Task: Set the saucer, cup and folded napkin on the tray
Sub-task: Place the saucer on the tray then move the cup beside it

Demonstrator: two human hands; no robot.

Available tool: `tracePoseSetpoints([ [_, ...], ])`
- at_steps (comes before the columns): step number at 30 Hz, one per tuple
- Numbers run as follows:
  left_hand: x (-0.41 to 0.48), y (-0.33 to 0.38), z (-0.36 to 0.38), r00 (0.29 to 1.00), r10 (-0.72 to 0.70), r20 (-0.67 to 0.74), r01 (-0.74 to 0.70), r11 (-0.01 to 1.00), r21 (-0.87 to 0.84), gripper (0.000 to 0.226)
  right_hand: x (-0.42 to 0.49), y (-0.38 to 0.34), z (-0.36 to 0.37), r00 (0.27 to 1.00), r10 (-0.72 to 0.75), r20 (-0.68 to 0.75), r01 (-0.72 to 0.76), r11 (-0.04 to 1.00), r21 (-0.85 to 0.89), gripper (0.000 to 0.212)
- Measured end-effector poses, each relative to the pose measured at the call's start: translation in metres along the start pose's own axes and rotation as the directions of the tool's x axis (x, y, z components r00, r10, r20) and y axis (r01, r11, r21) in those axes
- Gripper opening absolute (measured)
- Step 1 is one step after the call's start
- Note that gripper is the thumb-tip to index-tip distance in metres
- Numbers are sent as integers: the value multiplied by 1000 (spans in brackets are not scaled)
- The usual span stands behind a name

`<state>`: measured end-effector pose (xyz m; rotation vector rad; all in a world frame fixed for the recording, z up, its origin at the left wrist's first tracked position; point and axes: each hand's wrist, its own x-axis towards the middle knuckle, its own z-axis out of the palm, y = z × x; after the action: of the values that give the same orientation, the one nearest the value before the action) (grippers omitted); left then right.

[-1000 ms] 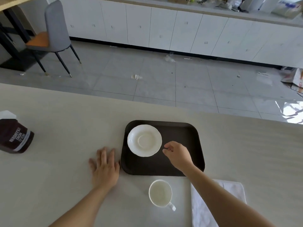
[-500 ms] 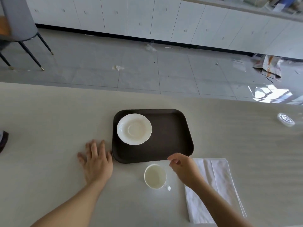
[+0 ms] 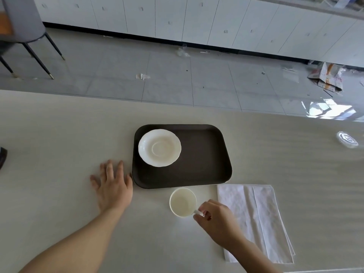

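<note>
A dark brown tray [image 3: 204, 166] lies on the pale table. The white saucer [image 3: 159, 147] sits in its left half. The empty white cup [image 3: 182, 201] stands on the table just in front of the tray's near edge. My right hand [image 3: 216, 221] pinches the cup's handle with thumb and fingers. A folded white napkin [image 3: 256, 217] lies on the table right of the cup, partly under my right wrist. My left hand [image 3: 113, 186] rests flat with fingers spread, beside the tray's left near corner.
A clear plastic lid [image 3: 347, 139] lies at the table's right edge. A dark packet [image 3: 2, 157] shows at the left edge. Beyond the table's far edge are a tiled floor, white cabinets and a grey chair [image 3: 21, 22].
My right hand left the tray beside the saucer, came back toward me and took hold of the cup's handle. The view shifted right. The left hand stayed put.
</note>
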<state>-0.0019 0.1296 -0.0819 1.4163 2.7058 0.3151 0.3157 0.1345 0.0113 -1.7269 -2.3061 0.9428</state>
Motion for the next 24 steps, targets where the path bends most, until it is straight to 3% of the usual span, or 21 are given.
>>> tracePoseSetpoints([
  [6, 2, -3, 5, 1000, -2, 0, 2, 1000, 19, 52, -2, 7, 5, 989, -82, -121, 87, 995, 41, 13],
  [13, 2, -5, 5, 1000, -8, 10, 8, 1000, 17, 64, 2, 11, -12, 962, -76, -264, 109, 987, 115, 11],
  [18, 1, -3, 3, 1000, -11, 12, 11, 1000, 18, 69, 31, 7, -33, 933, 36, -359, 43, 977, 208, 7],
  [24, 1, -3, 2, 1000, -5, 23, 5, 1000, 25, 68, 97, 2, -40, 914, 199, -354, -90, 949, 302, 13],
])
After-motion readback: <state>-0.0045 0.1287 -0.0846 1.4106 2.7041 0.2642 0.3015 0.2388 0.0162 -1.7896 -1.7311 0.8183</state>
